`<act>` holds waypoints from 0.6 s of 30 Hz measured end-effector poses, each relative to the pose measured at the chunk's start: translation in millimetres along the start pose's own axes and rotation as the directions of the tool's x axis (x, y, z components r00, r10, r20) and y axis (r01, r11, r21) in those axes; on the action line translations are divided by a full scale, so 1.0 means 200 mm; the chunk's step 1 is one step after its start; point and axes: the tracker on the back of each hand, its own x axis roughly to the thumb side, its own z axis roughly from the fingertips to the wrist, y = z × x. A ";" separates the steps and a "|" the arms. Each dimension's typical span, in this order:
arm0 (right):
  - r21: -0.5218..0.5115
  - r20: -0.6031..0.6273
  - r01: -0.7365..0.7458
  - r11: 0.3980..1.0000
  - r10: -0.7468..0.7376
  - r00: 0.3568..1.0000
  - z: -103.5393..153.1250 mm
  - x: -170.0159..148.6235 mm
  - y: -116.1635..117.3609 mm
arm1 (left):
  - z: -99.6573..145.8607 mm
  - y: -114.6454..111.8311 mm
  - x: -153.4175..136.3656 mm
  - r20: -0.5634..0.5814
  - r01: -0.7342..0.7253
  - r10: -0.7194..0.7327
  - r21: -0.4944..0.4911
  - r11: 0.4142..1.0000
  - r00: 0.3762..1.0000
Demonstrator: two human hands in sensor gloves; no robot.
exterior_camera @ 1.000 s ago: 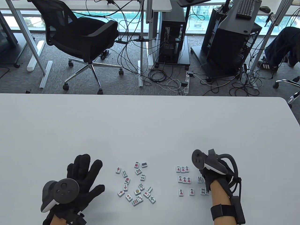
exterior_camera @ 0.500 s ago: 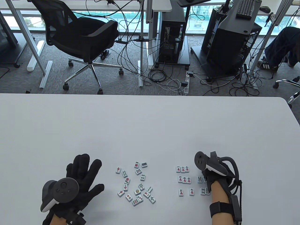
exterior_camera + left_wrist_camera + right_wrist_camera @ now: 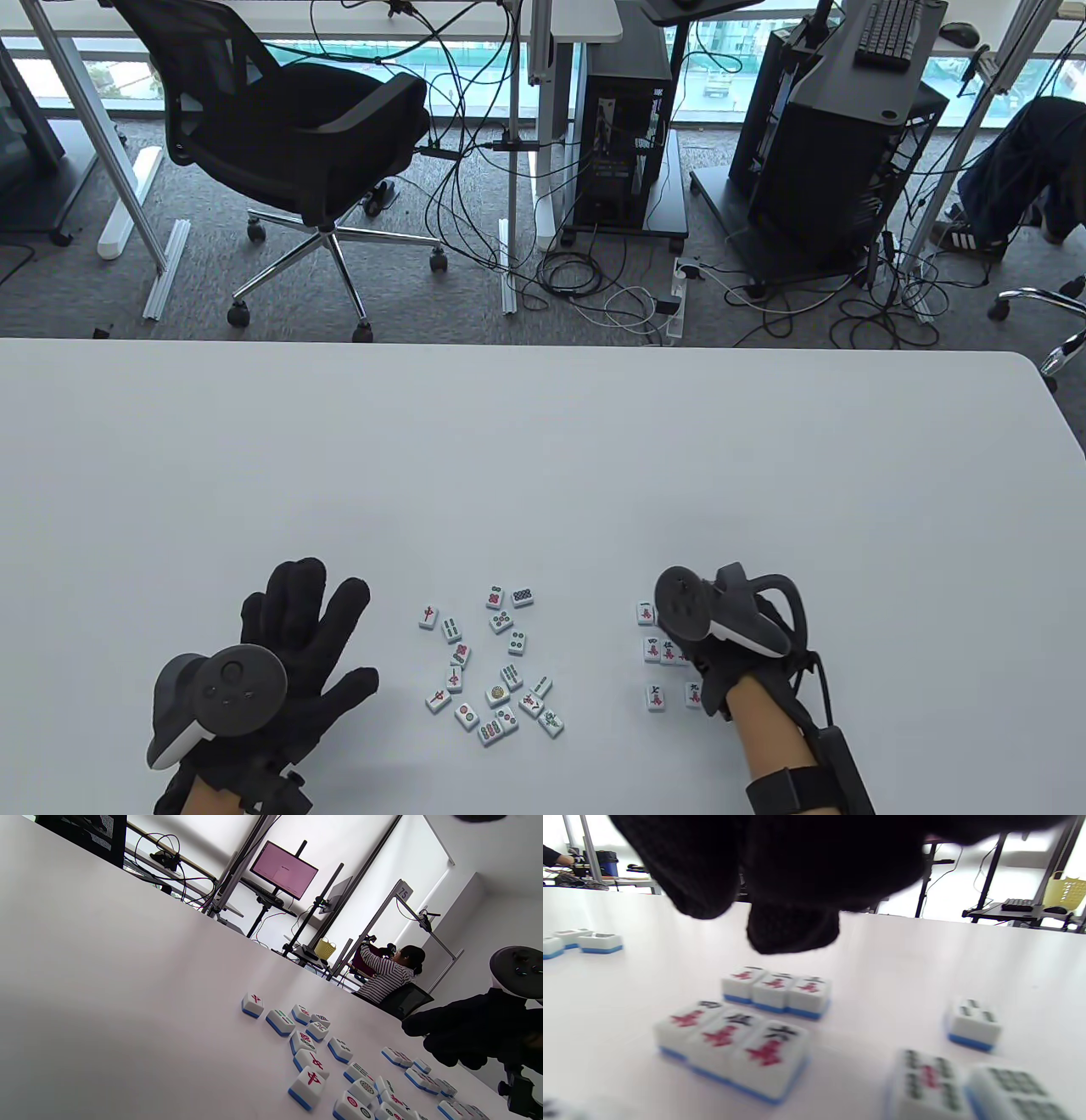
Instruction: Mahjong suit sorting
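Shifting leftward since 0.5 s ago: R hand point(image 3: 721, 654), off the bamboo tiles point(image 3: 971, 1069) at the far R and now over the character rows point(image 3: 755, 1018). Suggests the bamboo drop is done and the hand heads back for another tile.

- L hand point(image 3: 280, 654): flat on table point(image 3: 543, 458), fingers spread, holds nothing; unmoved.
- Unsorted pile point(image 3: 492, 671): centre, betw. the hands; mixed dots, bamboo, honours, close-packed and skewed.
- Character rows: R of pile, partly under R hand.
- R hand grip: fingers curled, fingertips point(image 3: 793, 929) above the rows; nothing seen held.
- Obstacles: tight pile spacing; sorted rows lie on the R hand's path.
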 end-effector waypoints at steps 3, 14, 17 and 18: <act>0.081 0.086 0.000 0.997 -0.007 0.996 -0.03 0.22 0.05 | 0.00 0.00 0.00 0.004 0.006 -0.006 -0.002 1.000 1.000; 0.143 0.167 -0.186 0.972 0.161 0.973 -0.07 0.56 0.13 | 0.01 0.01 0.02 0.030 -0.009 0.009 0.011 1.000 1.000; 0.152 0.167 -0.192 0.970 0.166 0.972 -0.07 0.56 0.14 | 0.01 0.01 0.02 0.033 -0.009 0.009 0.010 1.000 0.999; 0.139 0.163 -0.196 0.971 0.173 0.971 -0.07 0.56 0.13 | 0.02 0.01 0.02 0.034 -0.009 0.009 0.011 1.000 0.999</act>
